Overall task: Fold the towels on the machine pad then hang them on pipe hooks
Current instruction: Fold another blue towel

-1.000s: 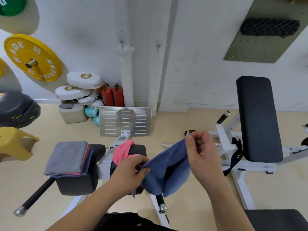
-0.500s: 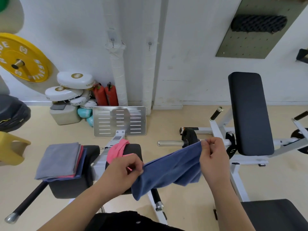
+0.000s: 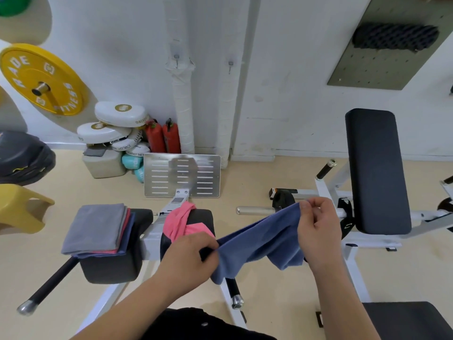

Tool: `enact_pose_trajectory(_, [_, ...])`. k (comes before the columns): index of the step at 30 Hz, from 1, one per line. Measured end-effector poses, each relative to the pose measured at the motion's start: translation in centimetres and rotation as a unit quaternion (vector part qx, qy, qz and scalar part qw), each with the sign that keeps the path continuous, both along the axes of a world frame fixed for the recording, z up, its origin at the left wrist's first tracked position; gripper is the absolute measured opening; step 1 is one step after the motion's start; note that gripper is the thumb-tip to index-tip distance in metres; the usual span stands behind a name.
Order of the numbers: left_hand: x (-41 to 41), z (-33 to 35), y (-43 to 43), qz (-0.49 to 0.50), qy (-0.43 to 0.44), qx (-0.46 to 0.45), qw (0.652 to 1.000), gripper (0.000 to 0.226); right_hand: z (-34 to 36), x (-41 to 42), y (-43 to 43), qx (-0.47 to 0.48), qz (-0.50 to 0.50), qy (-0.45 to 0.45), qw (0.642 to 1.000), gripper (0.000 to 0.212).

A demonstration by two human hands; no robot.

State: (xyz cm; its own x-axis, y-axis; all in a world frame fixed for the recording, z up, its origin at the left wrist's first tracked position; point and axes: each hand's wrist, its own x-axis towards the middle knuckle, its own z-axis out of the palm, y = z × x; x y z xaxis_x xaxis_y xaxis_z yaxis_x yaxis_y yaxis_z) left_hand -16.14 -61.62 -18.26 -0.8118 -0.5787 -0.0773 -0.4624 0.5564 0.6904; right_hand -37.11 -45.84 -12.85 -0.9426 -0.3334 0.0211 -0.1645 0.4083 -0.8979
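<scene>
1. Fingertips [image 3: 306, 209] of the right hand [image 3: 318, 231]: thumb and forefinger pinch the upper corner of the blue towel [image 3: 257, 241]. The other fingers are curled in loosely beneath.
2. Left hand [image 3: 188, 253]: fingers [image 3: 208, 244] curled, gripping the towel's opposite end, lower and to the left.
3. Blue towel: held in the air, pulled between both hands, sloping up toward the right. Slack cloth hangs below the stretched edge, above the white machine frame [image 3: 152, 244].
4. Pink towel [image 3: 182, 222]: unfolded, crumpled over the right machine pad [image 3: 204, 217], just behind the left hand.
5. Folded stack [image 3: 98, 229]: grey on top, pink and blue edges showing beneath, lying flat on the left machine pad [image 3: 112, 268].
6. Wall behind: two white wrapped pipes [image 3: 182, 106], each with a small hook [image 3: 176, 57] high up.
7. Further out: slotted metal footplate [image 3: 182, 175] near the pipes, yellow weight plate [image 3: 41, 79] far left, black bench pad [image 3: 377, 173] right.
</scene>
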Motion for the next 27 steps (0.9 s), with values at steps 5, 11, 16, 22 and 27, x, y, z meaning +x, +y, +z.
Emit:
enact_pose_trajectory(5, [0.7,0.2,-1.4,-0.012,0.0,-0.059,0.998,0.016,-0.1,0.0,0.2,-0.015,-0.021,0.006,1.0,0.004])
enact_pose_trajectory(11, [1.3,-0.9,-2.9,-0.092,-0.023,-0.143,0.985,0.025,0.2,0.0,-0.3,-0.017,-0.006,0.013,1.0,0.007])
enact_pose_trajectory(16, [1.8,0.0,-3.5,-0.051,-0.066,-0.121,0.989,0.015,0.9,-0.1,-1.1,-0.028,0.013,0.028,0.999,0.002])
enact_pose_trajectory(22, [3.7,3.1,-5.5,0.041,-0.037,-0.012,0.998,0.021,1.1,-1.1,-2.4,-0.044,0.013,0.05,0.998,0.005])
enact_pose_trajectory(27, [4.9,8.7,-8.0,0.181,0.11,0.069,0.975,0.019,1.0,-2.0,-5.4,-0.06,0.043,0.028,0.997,0.008])
